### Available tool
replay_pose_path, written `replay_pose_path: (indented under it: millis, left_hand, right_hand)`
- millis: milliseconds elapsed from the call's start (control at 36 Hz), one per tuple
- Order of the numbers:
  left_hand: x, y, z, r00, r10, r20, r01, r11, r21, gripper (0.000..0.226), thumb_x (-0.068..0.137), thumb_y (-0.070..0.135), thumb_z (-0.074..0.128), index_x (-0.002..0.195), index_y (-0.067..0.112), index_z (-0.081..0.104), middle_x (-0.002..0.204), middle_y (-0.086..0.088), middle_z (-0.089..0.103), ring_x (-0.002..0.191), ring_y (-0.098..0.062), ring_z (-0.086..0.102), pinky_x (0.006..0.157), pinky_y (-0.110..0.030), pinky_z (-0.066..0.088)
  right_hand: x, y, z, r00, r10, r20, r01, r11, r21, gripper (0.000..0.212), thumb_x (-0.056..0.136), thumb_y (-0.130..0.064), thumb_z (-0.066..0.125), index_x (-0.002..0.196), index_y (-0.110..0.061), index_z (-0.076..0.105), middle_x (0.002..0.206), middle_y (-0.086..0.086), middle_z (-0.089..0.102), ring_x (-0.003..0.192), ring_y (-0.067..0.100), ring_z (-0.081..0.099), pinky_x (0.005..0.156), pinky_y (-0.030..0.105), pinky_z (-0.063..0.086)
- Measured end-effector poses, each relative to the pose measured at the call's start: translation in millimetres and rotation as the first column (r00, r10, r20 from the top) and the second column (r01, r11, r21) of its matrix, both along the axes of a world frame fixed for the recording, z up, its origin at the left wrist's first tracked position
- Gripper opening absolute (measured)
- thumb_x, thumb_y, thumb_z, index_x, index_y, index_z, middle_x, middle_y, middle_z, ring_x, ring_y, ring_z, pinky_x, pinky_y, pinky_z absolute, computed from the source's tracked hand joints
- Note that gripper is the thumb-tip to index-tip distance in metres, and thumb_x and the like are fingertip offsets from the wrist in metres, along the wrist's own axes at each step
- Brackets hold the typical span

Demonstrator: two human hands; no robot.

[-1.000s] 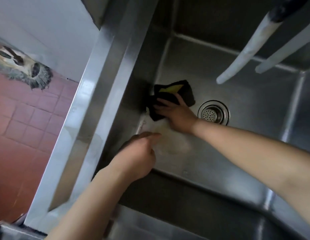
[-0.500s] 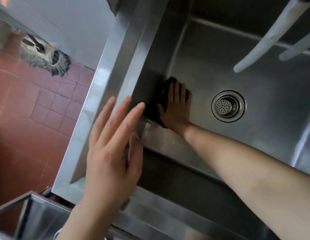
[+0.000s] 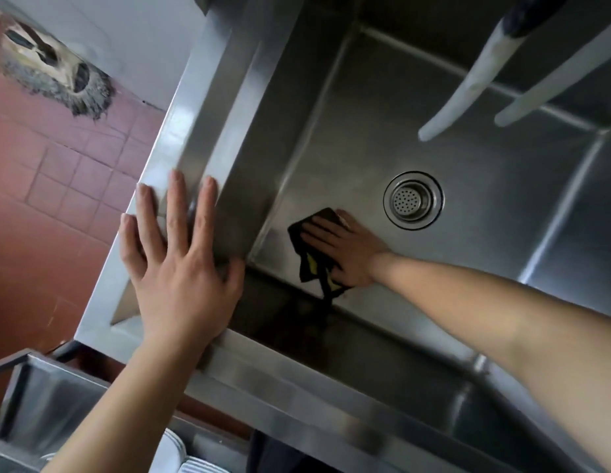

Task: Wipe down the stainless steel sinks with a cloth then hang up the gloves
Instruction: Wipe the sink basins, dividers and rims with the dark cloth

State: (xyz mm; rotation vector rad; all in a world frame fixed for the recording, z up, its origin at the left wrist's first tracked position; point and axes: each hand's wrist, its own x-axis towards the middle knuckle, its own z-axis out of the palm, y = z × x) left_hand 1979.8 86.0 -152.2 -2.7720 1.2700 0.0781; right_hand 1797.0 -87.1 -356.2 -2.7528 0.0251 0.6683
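A deep stainless steel sink [image 3: 348, 114] fills the view, with a round drain strainer [image 3: 413, 200] in its floor. My right hand [image 3: 345, 250] lies flat, fingers straight, pressing a black cloth with a yellow patch [image 3: 310, 264] onto the sink floor near the front left corner. My left hand [image 3: 176, 264] rests open with spread fingers on the sink's left rim at the front corner. No gloves can be made out for certain.
Two pale tapered spouts or hanging pieces [image 3: 468, 80] reach over the basin at top right. Red floor tiles [image 3: 51, 186] lie left of the sink, with a grey mop head [image 3: 54, 70] by the wall. A steel shelf with white plates [image 3: 181, 455] sits below.
My right hand has slid the cloth from the left wall toward the front of the sink floor. My left hand has come out of the basin and settled flat on the rim.
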Motion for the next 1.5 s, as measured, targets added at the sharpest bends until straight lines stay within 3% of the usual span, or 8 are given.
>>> replay_pose_path:
  millis: [222, 667, 806, 1000, 1222, 1306, 1361, 1500]
  left_hand:
    - [-2, -5, 7, 0.999, 0.031, -0.035, -0.031, 0.999, 0.028, 0.104, 0.074, 0.036, 0.067, 0.158, 0.034, 0.007, 0.167, -0.001, 0.000, 0.153, -0.031, -0.004, 0.122, -0.052, 0.001]
    - [-2, -7, 6, 0.999, 0.044, -0.017, -0.044, 0.999, 0.013, 0.097, 0.073, 0.039, 0.058, 0.158, 0.036, 0.011, 0.167, 0.000, 0.001, 0.153, -0.031, -0.003, 0.122, -0.049, -0.002]
    - [-2, -8, 6, 0.998, 0.062, -0.022, -0.062, 0.998, 0.008, 0.095, 0.074, 0.038, 0.056, 0.158, 0.035, 0.012, 0.167, 0.000, 0.003, 0.153, -0.030, -0.005, 0.121, -0.042, -0.011]
    - [-1, -8, 7, 0.999, 0.042, -0.010, -0.042, 0.999, 0.013, 0.097, 0.072, 0.038, 0.057, 0.158, 0.033, 0.014, 0.167, -0.001, 0.005, 0.153, -0.032, -0.002, 0.121, -0.045, -0.007]
    - [0, -5, 7, 0.999, 0.033, -0.027, -0.032, 0.999, 0.025, 0.104, 0.072, 0.040, 0.066, 0.158, 0.035, 0.008, 0.167, -0.001, 0.001, 0.153, -0.033, -0.005, 0.121, -0.051, -0.001]
    - [0, -3, 4, 1.000, 0.027, -0.010, -0.027, 1.000, 0.013, 0.105, 0.072, 0.040, 0.068, 0.158, 0.035, 0.009, 0.167, -0.001, 0.002, 0.153, -0.033, -0.004, 0.121, -0.051, 0.000]
    - [1, -3, 3, 1.000, 0.023, -0.003, -0.023, 1.000, 0.002, 0.105, 0.070, 0.039, 0.067, 0.158, 0.035, 0.009, 0.167, -0.001, 0.002, 0.153, -0.033, -0.004, 0.121, -0.052, 0.000]
    - [1, -3, 0, 1.000, 0.026, -0.005, -0.026, 1.000, -0.003, 0.111, 0.069, 0.034, 0.073, 0.158, 0.037, 0.007, 0.167, 0.001, 0.000, 0.153, -0.031, -0.005, 0.121, -0.047, -0.006]
  right_hand:
    - [-33, -54, 10, 0.932, -0.362, -0.014, 0.355, 0.920, -0.164, 0.091, 0.084, -0.029, 0.052, 0.157, -0.016, 0.000, 0.166, 0.003, 0.000, 0.152, 0.023, -0.008, 0.121, 0.045, -0.011]
    - [65, 12, -9, 0.941, -0.288, 0.180, 0.290, 0.957, 0.016, 0.062, 0.102, -0.025, 0.037, 0.158, -0.021, 0.011, 0.165, -0.001, 0.015, 0.152, 0.023, 0.009, 0.121, 0.051, -0.002]
    - [113, -56, -2, 0.602, -0.787, 0.135, 0.790, 0.612, 0.043, 0.062, 0.101, -0.027, 0.033, 0.158, -0.019, 0.009, 0.166, -0.003, 0.009, 0.152, 0.019, 0.001, 0.121, 0.052, -0.001]
    - [92, -144, 12, -0.303, -0.953, 0.005, 0.953, -0.303, 0.022, 0.073, 0.100, -0.043, 0.038, 0.158, -0.024, -0.003, 0.166, -0.001, -0.004, 0.152, 0.020, -0.010, 0.120, 0.044, -0.009]
    - [43, -129, 32, -0.516, -0.856, 0.020, 0.856, -0.516, -0.011, 0.066, 0.103, -0.044, 0.021, 0.157, -0.011, 0.002, 0.165, 0.006, -0.002, 0.152, 0.021, -0.003, 0.118, 0.035, -0.010]
    - [59, -138, 60, -0.552, -0.818, 0.161, 0.824, -0.565, -0.042, 0.055, 0.093, -0.027, 0.041, 0.136, 0.006, 0.051, 0.143, 0.025, 0.049, 0.134, 0.031, 0.049, 0.111, 0.045, 0.036]
    - [62, -140, 46, -0.520, -0.840, 0.156, 0.842, -0.534, -0.074, 0.064, 0.092, -0.035, 0.047, 0.147, -0.002, 0.040, 0.153, 0.023, 0.037, 0.143, 0.035, 0.034, 0.115, 0.051, 0.026]
    - [80, -89, 16, 0.201, -0.977, -0.065, 0.979, 0.198, 0.048, 0.076, 0.100, -0.036, 0.039, 0.156, -0.014, -0.007, 0.165, 0.006, -0.011, 0.151, 0.029, -0.016, 0.120, 0.051, -0.008]
